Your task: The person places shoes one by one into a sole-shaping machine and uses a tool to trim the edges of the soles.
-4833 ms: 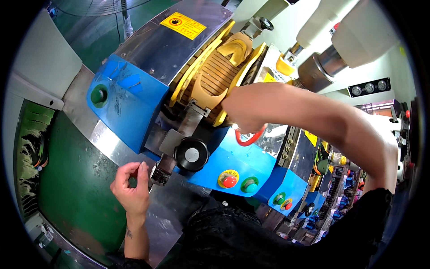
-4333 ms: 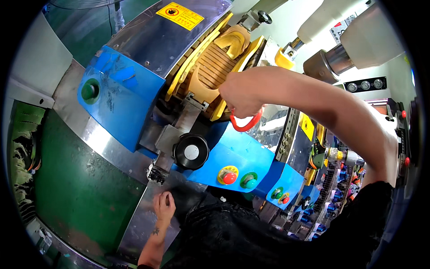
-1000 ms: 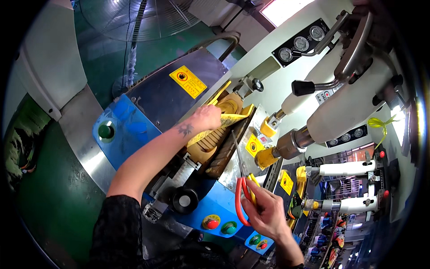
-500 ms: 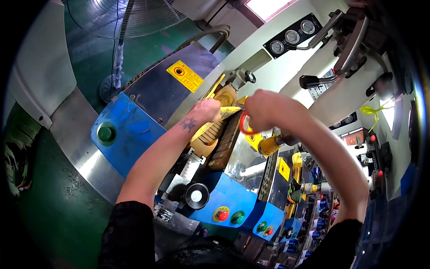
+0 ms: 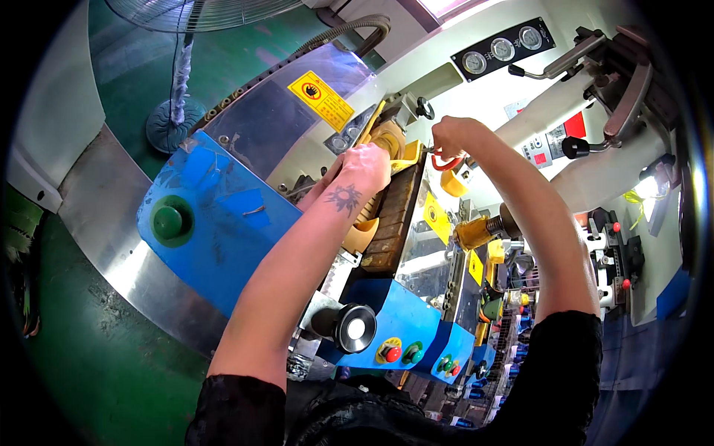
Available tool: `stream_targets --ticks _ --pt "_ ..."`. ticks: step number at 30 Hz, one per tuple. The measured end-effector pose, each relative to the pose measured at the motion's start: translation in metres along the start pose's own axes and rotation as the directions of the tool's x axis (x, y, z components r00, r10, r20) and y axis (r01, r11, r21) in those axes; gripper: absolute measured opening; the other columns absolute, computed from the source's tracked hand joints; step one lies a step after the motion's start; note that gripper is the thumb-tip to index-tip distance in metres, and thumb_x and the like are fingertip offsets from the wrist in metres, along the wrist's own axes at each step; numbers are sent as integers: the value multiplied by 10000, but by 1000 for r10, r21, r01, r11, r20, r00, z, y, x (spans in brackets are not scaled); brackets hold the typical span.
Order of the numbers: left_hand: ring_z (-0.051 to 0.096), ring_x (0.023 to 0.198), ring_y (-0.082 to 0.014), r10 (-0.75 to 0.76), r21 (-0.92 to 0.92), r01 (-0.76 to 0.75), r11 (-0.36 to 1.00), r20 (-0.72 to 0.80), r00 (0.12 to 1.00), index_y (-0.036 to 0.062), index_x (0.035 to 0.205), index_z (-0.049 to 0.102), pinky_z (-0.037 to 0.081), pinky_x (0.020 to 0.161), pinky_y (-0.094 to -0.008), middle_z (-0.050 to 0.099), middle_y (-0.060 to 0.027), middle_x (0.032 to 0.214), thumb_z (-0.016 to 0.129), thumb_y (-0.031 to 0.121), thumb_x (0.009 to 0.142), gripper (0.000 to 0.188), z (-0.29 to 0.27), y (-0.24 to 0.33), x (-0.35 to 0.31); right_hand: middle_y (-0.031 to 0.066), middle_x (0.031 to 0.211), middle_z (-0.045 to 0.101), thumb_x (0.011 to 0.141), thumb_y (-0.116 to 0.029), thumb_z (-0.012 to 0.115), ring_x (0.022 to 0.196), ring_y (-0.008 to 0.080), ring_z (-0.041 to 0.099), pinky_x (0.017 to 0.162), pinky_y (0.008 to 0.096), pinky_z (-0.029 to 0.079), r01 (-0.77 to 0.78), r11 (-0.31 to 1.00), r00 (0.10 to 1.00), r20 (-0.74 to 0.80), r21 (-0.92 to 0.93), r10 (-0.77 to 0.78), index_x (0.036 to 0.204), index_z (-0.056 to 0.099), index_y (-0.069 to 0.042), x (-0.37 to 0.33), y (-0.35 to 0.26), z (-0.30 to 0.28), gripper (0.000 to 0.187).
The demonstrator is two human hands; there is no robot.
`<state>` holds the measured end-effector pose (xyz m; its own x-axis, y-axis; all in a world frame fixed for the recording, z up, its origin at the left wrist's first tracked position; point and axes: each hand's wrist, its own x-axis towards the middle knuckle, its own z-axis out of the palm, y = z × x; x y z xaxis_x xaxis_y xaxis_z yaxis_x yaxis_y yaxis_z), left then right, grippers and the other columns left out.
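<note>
My right hand [image 5: 455, 137] is closed around a pair of scissors [image 5: 447, 163] with red handles. Their tips point left, toward a bright yellow piece of material [image 5: 409, 154]. My left hand [image 5: 367, 167] is closed at the edge of that yellow piece, its fingertips largely hidden behind the knuckles. Both hands are over the work area of a blue and metal machine. Below my left hand lies a tan curved form [image 5: 361, 235], beside a row of brown blocks [image 5: 394, 227]. Whether the blades touch the material I cannot tell.
Left of my forearm is a blue panel with a green button [image 5: 167, 221]. A black round knob [image 5: 354, 328] and red and green buttons [image 5: 393, 354] sit nearer me. Pressure gauges [image 5: 503, 50] and levers [image 5: 576, 147] are at upper right. A fan [image 5: 201, 13] stands behind.
Both hands have moved farther away from me; the left also went right, the right hand went up. The yellow strip no longer shows below my left hand. The view has shifted slightly.
</note>
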<state>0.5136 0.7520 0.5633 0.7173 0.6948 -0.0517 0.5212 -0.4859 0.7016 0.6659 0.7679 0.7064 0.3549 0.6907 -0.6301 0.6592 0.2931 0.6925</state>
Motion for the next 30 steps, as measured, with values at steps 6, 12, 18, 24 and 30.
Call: stream_targets --ticks 6,12,18,24,30 --pt "643 1089 -332 35 -20 -35 999 -9 999 -18 1074 696 530 919 -400 662 -201 1150 646 160 808 324 2 -4 3 108 893 725 699 -198 774 852 276 698 679 386 557 8 1000 996 92 -18 -6 906 751 -98 11 -1 0 231" --pt "652 1068 -335 29 -25 -30 999 -50 998 -21 1032 709 530 908 -407 678 -196 1109 653 164 803 299 7 -4 5 81 803 720 685 -197 761 768 252 686 622 380 538 52 998 992 118 -26 -49 801 748 -105 15 8 10 148" --pt "670 1029 -317 34 -54 -32 998 43 998 -15 1001 719 533 904 -393 695 -196 1059 663 160 781 286 5 -5 8 94 690 663 717 -149 723 661 245 664 567 377 524 151 988 986 80 -27 -148 803 708 -101 7 15 7 100" --pt "673 1016 -321 7 -43 -6 999 23 1000 -19 1005 715 537 896 -393 697 -194 1053 662 135 772 284 1 -5 5 86 724 679 711 -151 735 682 242 662 583 362 520 85 996 991 106 -8 -84 867 721 -109 9 13 3 163" --pt "676 1009 -318 26 -33 -25 999 14 1000 -19 1020 710 537 898 -392 698 -191 1055 652 149 788 292 2 -8 4 97 714 677 702 -156 731 671 244 652 583 360 517 115 993 987 109 5 -115 822 715 -96 17 16 3 135"
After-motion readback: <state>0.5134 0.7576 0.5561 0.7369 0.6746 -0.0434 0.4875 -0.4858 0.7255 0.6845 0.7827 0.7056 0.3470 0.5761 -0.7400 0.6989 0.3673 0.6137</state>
